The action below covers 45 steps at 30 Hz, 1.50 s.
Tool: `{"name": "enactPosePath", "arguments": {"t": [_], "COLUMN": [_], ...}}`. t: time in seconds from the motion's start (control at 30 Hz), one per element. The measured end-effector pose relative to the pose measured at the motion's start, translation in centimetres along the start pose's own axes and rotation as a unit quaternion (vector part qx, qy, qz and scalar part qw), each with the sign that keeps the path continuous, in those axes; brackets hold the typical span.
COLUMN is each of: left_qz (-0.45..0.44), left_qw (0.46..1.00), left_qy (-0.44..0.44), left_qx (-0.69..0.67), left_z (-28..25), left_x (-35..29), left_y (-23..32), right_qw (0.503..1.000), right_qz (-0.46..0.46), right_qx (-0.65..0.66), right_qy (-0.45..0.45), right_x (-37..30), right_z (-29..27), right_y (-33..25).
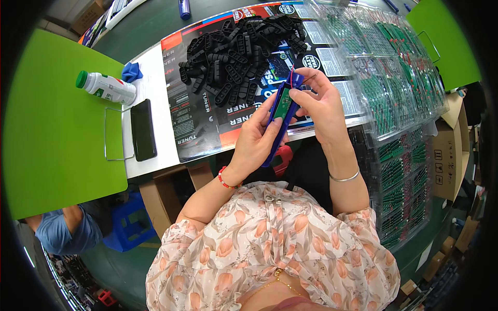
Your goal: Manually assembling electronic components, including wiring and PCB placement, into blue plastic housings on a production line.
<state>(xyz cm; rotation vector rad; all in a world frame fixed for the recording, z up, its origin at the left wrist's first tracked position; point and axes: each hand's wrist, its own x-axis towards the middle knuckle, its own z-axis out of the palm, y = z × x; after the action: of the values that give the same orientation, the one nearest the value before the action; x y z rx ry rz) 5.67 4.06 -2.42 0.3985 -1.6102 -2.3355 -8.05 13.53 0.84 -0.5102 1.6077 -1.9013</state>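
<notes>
Near one o'clock from the middle of the view, a blue handheld housing is lying tilted between both hands, its upper end pointing toward one o'clock. The left hand is curling partly closed around its lower half, the thumb resting by the lower end of the narrow green circuit board that is sitting in the housing. The right hand is bending its fingers half closed around the upper end, its thumb reaching over the board's top; whether that thumb is pressing the board or a wire, I cannot tell. A thin red wire is rising beside the right fingers.

At twelve o'clock, ribbed black plastic pieces are lying heaped on a printed sheet. At two o'clock, clear plastic trays are holding many green boards. Between nine and ten, a black smartphone is lying near a green-capped white bottle.
</notes>
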Motion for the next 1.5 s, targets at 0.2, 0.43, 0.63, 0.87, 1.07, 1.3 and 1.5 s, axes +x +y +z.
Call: {"name": "enactPosePath", "arguments": {"t": [0.2, 0.43, 0.63, 0.87, 1.07, 1.3, 1.5], "left_qz": [0.024, 0.011, 0.002, -0.009, 0.011, -0.025, -0.033], "left_qw": [1.0, 1.0, 1.0, 1.0, 0.999, 0.992, 0.989], "left_qy": [0.011, 0.026, 0.016, 0.021, 0.022, -0.011, 0.001], "left_qx": [0.012, -0.013, -0.023, -0.021, -0.041, -0.119, -0.141], "left_z": [0.1, 0.1, 0.1, -0.1, -0.1, -0.9, -0.5], "left_x": [0.1, 0.3, 0.3, 0.4, 0.8, 1.0, 0.4], "left_y": [-0.6, -0.6, -0.5, -0.2, 0.3, 0.4, 0.6], "right_qw": [0.99, 0.987, 0.998, 0.991, 0.979, 0.923, 0.923], "right_qz": [-0.087, -0.102, -0.041, -0.094, -0.121, -0.267, -0.268], "right_qx": [-0.099, -0.113, -0.04, -0.071, -0.147, -0.265, -0.264], "right_qy": [0.054, 0.054, 0.029, 0.063, 0.079, 0.075, 0.082], "right_x": [-0.2, 0.3, 0.3, 0.7, -0.2, 1.1, -0.5], "right_z": [1.4, 1.7, 1.3, 1.8, 2.1, 0.9, 1.7], "right_y": [0.7, 0.7, 0.2, 0.9, 0.0, 0.2, -0.3]}}
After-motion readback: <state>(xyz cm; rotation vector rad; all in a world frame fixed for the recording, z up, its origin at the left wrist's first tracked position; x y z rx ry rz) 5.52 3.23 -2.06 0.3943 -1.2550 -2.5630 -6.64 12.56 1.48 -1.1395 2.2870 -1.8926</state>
